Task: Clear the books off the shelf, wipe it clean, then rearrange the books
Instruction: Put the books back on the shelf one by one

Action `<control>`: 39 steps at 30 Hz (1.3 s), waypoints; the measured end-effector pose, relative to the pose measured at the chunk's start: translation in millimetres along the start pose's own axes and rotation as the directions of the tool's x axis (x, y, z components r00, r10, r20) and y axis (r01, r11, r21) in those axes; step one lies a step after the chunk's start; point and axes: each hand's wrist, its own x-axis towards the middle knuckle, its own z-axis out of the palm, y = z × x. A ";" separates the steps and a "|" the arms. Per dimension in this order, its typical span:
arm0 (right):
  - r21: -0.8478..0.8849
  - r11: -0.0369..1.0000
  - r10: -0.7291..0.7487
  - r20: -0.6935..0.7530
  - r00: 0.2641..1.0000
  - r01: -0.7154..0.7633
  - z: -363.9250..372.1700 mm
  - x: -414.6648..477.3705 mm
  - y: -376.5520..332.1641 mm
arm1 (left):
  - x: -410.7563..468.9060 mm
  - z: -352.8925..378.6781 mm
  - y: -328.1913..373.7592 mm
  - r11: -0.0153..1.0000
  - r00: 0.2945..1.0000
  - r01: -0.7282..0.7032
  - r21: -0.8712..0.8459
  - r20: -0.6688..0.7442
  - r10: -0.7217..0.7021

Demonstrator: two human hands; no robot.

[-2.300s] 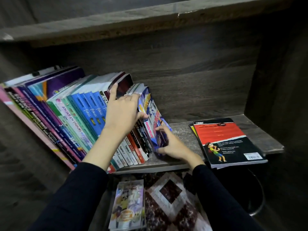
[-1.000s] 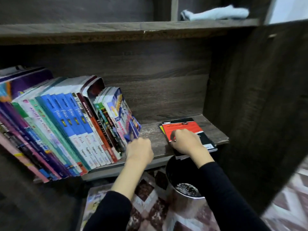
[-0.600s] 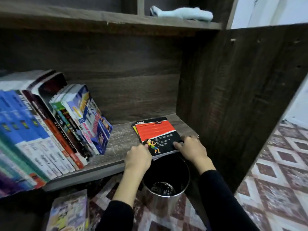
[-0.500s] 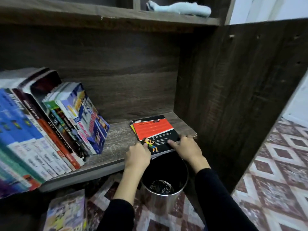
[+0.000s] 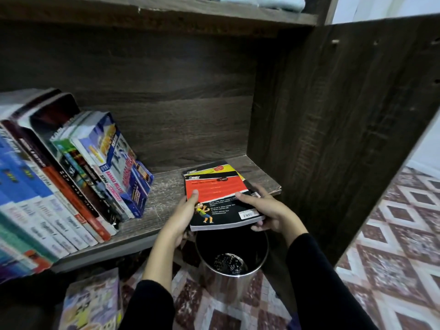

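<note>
Round metal bin (image 5: 238, 275) held dark speckled lump (image 5: 229, 264) | left hand (image 5: 183, 216) and right hand (image 5: 270, 211) clasped red-and-black paperback (image 5: 214, 194), thumbs atop.

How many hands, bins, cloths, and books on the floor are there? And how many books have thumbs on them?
Hands: 2, left hand and right hand
Metal bin: 1
Cloth: 1
Book on the floor: 1
Red and black book under both thumbs: 1
Total: 6

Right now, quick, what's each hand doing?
Left hand: grip closed on the left edge of the red-and-black paperback book.
Right hand: grip closed on that book's right edge.
</note>
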 end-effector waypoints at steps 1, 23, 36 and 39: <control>0.033 0.999 -0.006 0.034 0.999 0.005 2.8 1.5 3.1 | 9.2 -1.0 -8.6 1.000 1.000 -0.003 0.014 0.008 0.003; 0.286 0.714 -0.650 -0.070 0.757 0.639 50.9 -12.7 -38.0 | -47.0 -38.0 38.1 0.905 0.912 -0.405 0.131 -0.018 0.411; -0.511 0.184 -0.983 -0.087 0.163 0.840 182.8 -27.6 -33.5 | -104.9 -99.8 130.6 0.508 0.513 -0.422 0.751 -0.264 0.816; -0.487 0.223 -0.975 -0.117 0.189 0.844 204.1 -18.8 -29.5 | -108.6 -119.0 132.5 0.409 0.509 -0.339 0.847 -0.200 0.837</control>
